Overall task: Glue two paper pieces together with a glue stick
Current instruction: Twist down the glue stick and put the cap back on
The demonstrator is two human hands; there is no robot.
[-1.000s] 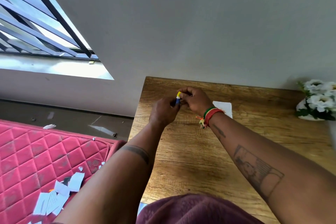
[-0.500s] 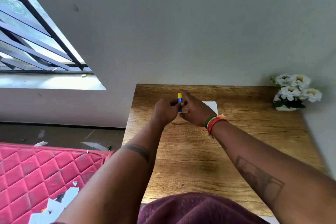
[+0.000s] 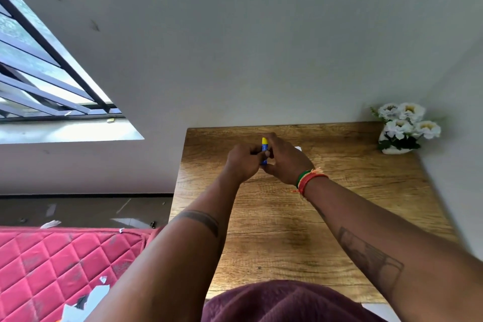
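A blue glue stick with a yellow cap (image 3: 264, 144) stands upright between my two hands above the far part of the wooden table (image 3: 366, 191). My left hand (image 3: 245, 162) grips its blue body from the left. My right hand (image 3: 286, 158) wraps around it from the right, fingers near the yellow cap. A white paper piece (image 3: 298, 148) lies on the table behind my right hand, with only one corner showing. I cannot see a second paper piece on the table.
A white pot of white flowers (image 3: 403, 128) stands at the table's far right corner by the wall. A pink quilted mattress (image 3: 52, 264) with several paper scraps (image 3: 88, 300) lies left of the table. A barred window (image 3: 44, 81) is at upper left.
The view has tilted and shifted, so the table sits lower and more to the right. Both hands stay on the glue stick, which now stands more upright; my right hand covers more of the paper.
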